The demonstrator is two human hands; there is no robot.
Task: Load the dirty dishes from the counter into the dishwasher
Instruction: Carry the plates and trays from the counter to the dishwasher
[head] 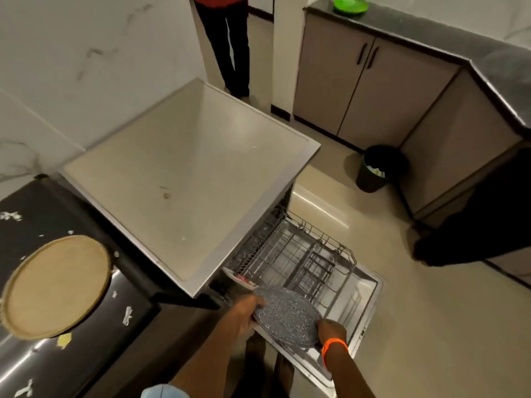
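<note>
Head camera is looking down on you holding a speckled grey plate [284, 315] in both hands, low at the near left corner of the pulled-out lower rack [298, 259] of the dishwasher [189, 179]. Your left hand [244, 313] is gripping the plate's left rim with fingers curled under it, and your right hand [330, 330], the one with the orange wristband [333, 347], is pinching the near right rim. You are carrying the plate almost flat, face up, while the rack's tines are running in rows away from you and to the right, beyond the plate's far edge. That is the relation to mind: the open slots are lying ahead and slightly right of your hands, so the plate will probably need tipping onto its edge before it can slide between the tines. Your right hand is sitting nearer the open door [365, 305] and the middle of the rack; your left is closer to the machine's body, so I judge the right better placed to guide the rim in. A tan round plate [54, 285] is waiting on the dark bench [94, 334] to your left, well apart from both hands.
</note>
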